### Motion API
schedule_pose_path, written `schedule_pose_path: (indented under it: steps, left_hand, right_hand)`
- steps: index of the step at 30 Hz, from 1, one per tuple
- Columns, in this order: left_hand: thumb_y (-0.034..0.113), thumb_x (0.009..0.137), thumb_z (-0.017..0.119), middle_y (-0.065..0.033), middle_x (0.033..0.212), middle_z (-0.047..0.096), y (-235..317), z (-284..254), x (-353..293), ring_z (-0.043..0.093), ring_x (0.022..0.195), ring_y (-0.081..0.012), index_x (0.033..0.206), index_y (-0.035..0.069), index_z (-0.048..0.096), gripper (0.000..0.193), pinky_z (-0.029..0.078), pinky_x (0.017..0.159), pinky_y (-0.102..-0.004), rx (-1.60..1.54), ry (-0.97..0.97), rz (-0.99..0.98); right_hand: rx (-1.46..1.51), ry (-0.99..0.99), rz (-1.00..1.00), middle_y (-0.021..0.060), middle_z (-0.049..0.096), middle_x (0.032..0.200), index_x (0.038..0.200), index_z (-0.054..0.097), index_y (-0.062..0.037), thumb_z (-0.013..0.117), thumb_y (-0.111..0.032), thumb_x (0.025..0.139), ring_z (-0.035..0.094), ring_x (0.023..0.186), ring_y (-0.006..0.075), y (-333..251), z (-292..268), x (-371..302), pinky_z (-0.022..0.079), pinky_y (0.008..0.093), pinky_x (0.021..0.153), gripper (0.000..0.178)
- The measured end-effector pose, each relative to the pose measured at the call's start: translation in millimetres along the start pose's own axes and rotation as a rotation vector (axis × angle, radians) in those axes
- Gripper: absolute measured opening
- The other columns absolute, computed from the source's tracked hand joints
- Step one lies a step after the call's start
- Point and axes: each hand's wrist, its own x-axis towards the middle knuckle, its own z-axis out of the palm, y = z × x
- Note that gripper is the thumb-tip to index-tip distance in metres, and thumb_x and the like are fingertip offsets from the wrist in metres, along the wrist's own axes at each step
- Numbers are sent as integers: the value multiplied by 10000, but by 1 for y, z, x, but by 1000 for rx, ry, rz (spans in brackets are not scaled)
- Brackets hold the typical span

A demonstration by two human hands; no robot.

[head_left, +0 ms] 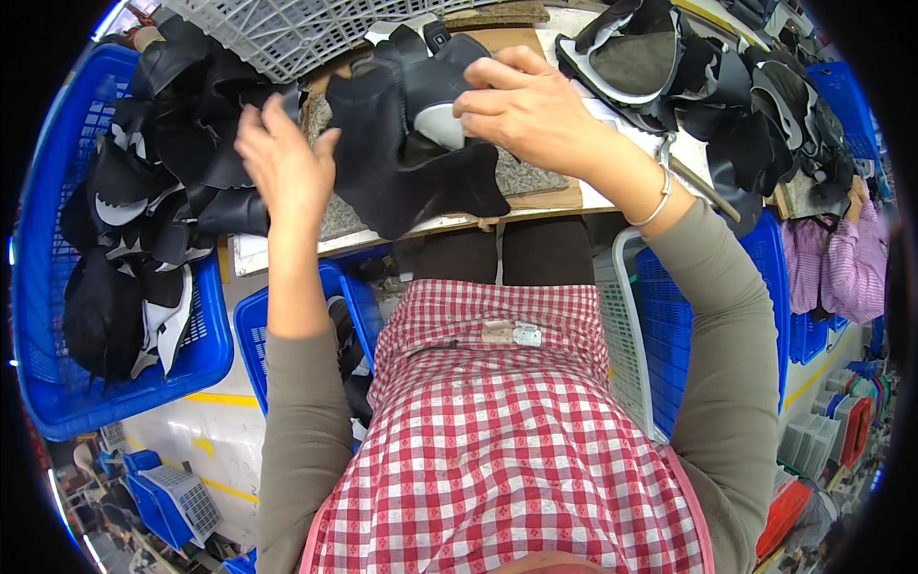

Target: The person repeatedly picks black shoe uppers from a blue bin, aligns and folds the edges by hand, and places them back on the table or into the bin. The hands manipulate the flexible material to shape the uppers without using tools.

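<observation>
A black leather shoe upper (378, 153) with a white lining patch lies spread on the grey stone slab in front of me. My right hand (526, 107) is at its far right part, fingers curled and pinched at the edge beside the white patch; the fingertips are partly hidden. My left hand (287, 161) is raised off the upper, to its left, with fingers apart and nothing in them, slightly blurred. Close behind it is a heap of black shoe uppers (191, 124). A hammer (703, 182) lies to the right of my right forearm.
A blue basket (206, 368) full of uppers stands at the left. A white plastic crate (277, 29) is at the back of the bench. More uppers (631, 62) are piled at the back right. Blue baskets stand under the bench edge; another person's pink sleeve (854, 263) shows far right.
</observation>
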Motion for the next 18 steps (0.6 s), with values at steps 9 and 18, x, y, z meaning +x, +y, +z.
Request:
schedule_pose_path:
  steps: [9,18]
  left_hand:
    - [82,772,811,-88,1153,666,71,-44,-67,613,1117,-270,1273,62,628,534,452,907,-420,-389,-400,332]
    - [-61,745,754,-42,999,689,10,-75,-30,662,1006,-216,1030,64,706,315,503,839,-375,-1033,-264,404]
  right_hand:
    - [401,204,378,-3,723,1033,1033,749,-113,826,-252,829,640,1063,222,-24,54,6,522,353,884,259]
    - [778,-73,954,34,719,839,1075,767,-30,721,-342,1007,612,753,94,-26,21,-34,504,280,705,324]
